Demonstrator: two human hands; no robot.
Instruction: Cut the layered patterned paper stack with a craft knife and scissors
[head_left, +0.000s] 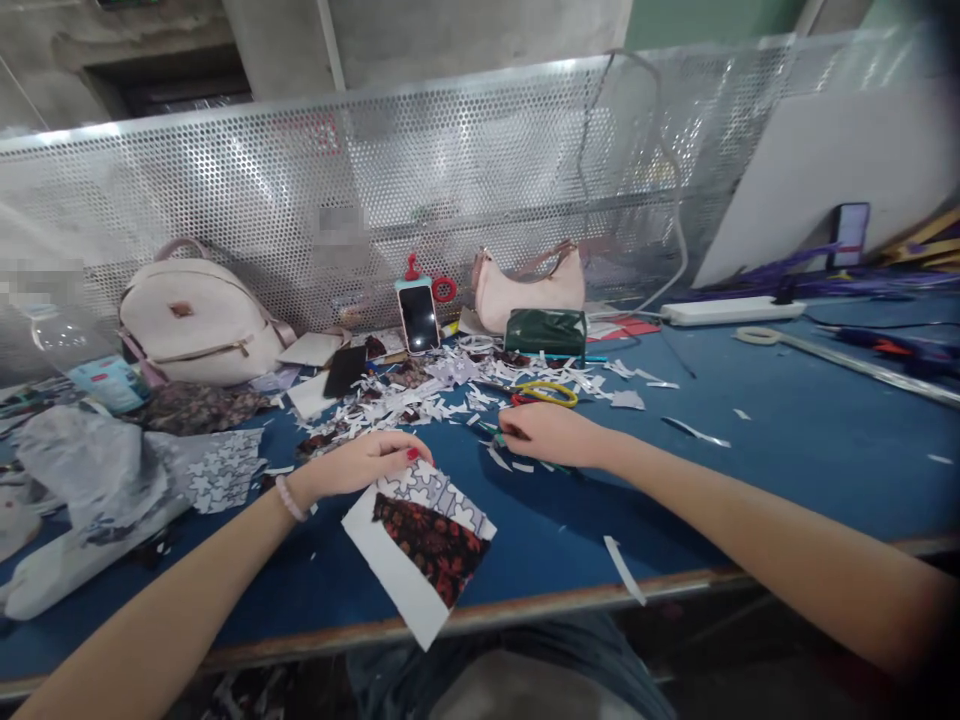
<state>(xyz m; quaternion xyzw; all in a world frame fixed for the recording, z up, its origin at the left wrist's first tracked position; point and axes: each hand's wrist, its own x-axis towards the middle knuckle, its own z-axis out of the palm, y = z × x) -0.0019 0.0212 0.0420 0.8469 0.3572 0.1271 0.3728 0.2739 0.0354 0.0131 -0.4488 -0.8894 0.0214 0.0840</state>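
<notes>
My left hand (pixel 369 462) pinches the top edge of a white card (pixel 420 545) that carries a dark red floral fabric patch and a grey patterned patch; the card hangs over the near edge of the blue table (pixel 787 450). My right hand (pixel 546 433) rests knuckles up on the table, just right of the card, fingers closed over something thin and dark that I cannot identify. Yellow-handled scissors (pixel 551 392) lie just beyond that hand. Paper scraps (pixel 450 385) are scattered behind both hands.
A white backpack (pixel 196 322), a phone on a stand (pixel 418 318), a pink handbag (pixel 529 285) and a green pouch (pixel 545 332) stand along a perforated metal screen. Crumpled plastic and patterned fabric (pixel 112 470) lie at left. A power strip (pixel 731 311) and glue gun (pixel 892 347) sit at right.
</notes>
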